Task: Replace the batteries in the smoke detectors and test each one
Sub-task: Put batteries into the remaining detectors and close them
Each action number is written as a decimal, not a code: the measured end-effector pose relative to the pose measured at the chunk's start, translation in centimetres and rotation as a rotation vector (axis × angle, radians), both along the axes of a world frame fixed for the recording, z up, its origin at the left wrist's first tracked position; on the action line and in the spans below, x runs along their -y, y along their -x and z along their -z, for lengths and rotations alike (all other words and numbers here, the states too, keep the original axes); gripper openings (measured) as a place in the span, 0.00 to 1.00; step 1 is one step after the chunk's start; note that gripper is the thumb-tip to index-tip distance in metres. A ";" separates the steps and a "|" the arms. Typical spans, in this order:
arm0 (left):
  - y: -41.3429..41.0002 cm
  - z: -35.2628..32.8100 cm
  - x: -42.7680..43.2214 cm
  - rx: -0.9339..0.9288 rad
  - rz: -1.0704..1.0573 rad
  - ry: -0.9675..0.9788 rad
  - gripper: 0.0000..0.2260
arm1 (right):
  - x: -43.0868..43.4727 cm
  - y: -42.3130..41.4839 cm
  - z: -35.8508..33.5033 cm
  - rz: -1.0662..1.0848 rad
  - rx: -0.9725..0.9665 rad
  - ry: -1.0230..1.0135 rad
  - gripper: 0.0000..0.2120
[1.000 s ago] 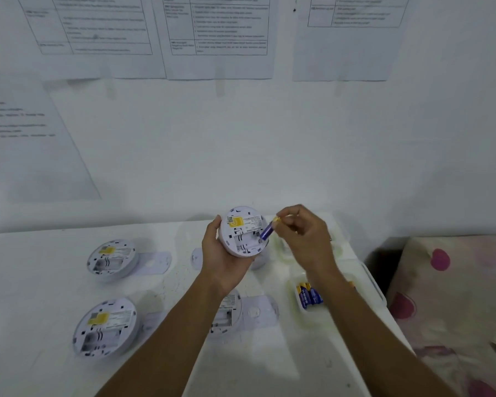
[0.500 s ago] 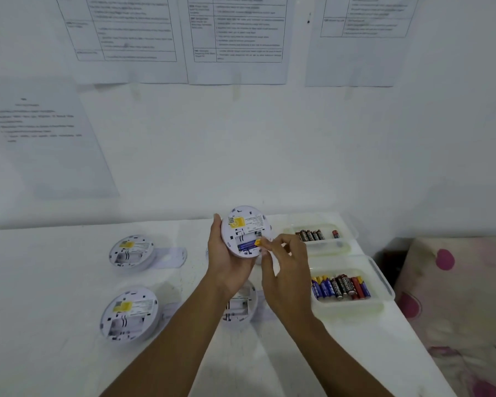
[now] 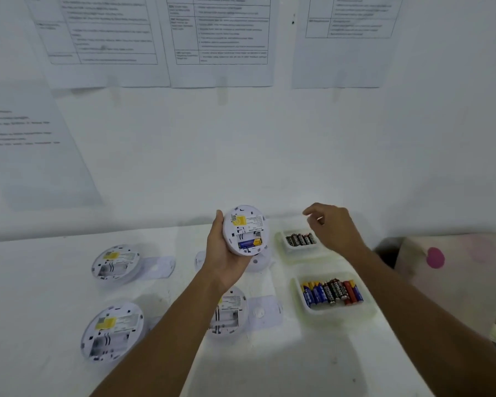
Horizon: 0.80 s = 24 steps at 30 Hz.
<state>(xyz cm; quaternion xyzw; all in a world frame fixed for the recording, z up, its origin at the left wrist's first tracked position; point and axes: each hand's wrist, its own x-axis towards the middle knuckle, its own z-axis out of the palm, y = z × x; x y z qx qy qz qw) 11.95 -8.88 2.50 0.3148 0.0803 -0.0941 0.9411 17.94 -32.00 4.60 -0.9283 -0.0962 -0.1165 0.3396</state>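
Smoke detector [image 3: 245, 229], yellow label [image 3: 239, 220] unreadable, blue battery [image 3: 249, 243] seated, gripped in your left hand [image 3: 224, 257]; right hand [image 3: 334, 229] hovers over far tray [image 3: 281, 247], fingers loosely curled, empty.

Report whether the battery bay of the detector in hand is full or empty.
Half full: one blue battery lies in the lower slot of the held detector; the slot above it looks empty.

Raised smoke detector [image 3: 245, 230] upright, back showing, blue battery [image 3: 249, 243] seated in lower slot. Far-left detector [image 3: 115, 265], near-left detector [image 3: 112, 330], middle detector [image 3: 229, 310] lying back-up, compartments empty. Dark batteries [image 3: 300, 239] and mixed-colour batteries [image 3: 331, 292] in rows, right.
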 end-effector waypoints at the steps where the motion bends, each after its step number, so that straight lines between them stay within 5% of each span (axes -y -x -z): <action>1: -0.2 0.0 0.2 -0.001 0.005 -0.008 0.29 | 0.9 -1.4 0.2 0.040 -0.099 0.095 0.08; 8: -1.7 1.0 0.5 -0.010 0.052 -0.049 0.28 | 2.4 -5.8 2.5 0.008 -0.380 0.491 0.17; 13: -2.1 1.2 0.3 -0.005 0.043 -0.007 0.28 | 2.9 -6.8 3.3 0.066 -0.358 0.313 0.12; 20: -2.4 1.9 0.1 -0.022 0.026 0.024 0.27 | 2.1 -7.5 4.0 0.007 -0.446 0.480 0.15; 24: -2.1 1.8 -0.2 -0.017 0.019 0.031 0.26 | 2.2 -7.8 4.0 0.013 -0.460 0.442 0.07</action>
